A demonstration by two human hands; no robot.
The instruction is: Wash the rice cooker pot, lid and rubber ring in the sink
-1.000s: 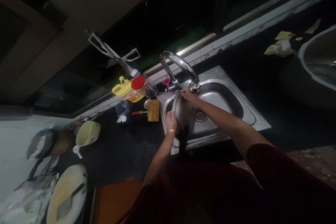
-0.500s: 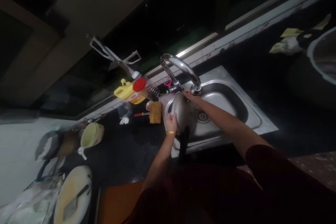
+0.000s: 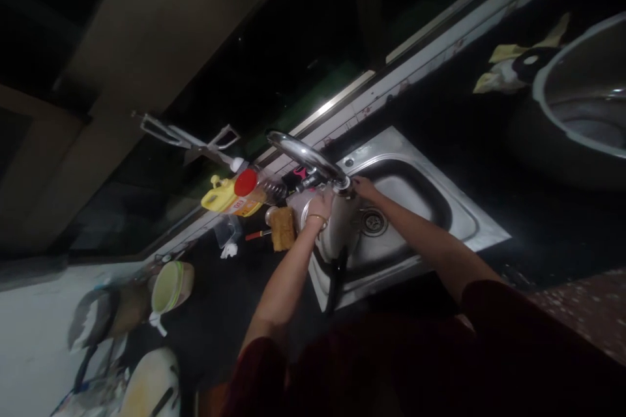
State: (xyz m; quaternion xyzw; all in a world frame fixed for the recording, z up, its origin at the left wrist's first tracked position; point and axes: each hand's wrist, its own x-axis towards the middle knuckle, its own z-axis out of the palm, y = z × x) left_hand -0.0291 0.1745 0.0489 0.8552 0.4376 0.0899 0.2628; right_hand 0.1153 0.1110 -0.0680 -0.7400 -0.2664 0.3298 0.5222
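Observation:
Over the steel sink (image 3: 469, 221) I hold a steel pan (image 3: 340, 231) tilted on edge, its black handle (image 3: 335, 277) pointing toward me. My left hand (image 3: 320, 205), with a gold bangle at the wrist, is closed on the pan's left rim. My right hand (image 3: 364, 187) grips the far rim right beneath the spout of the curved tap (image 3: 306, 155). The light is dim and the fingers show only in part.
Left of the sink on the black counter lie a yellow-brown sponge (image 3: 282, 228), a yellow bottle (image 3: 220, 195), a red-lidded jar (image 3: 247, 184) and a pale green cup (image 3: 169, 287). A big steel pot (image 3: 580, 104) stands at the right, a rag (image 3: 508, 68) behind it.
My left hand has slid up the pan's rim toward the tap. The pan stays tilted under the spout. The view has shifted, moving everything a little leftward.

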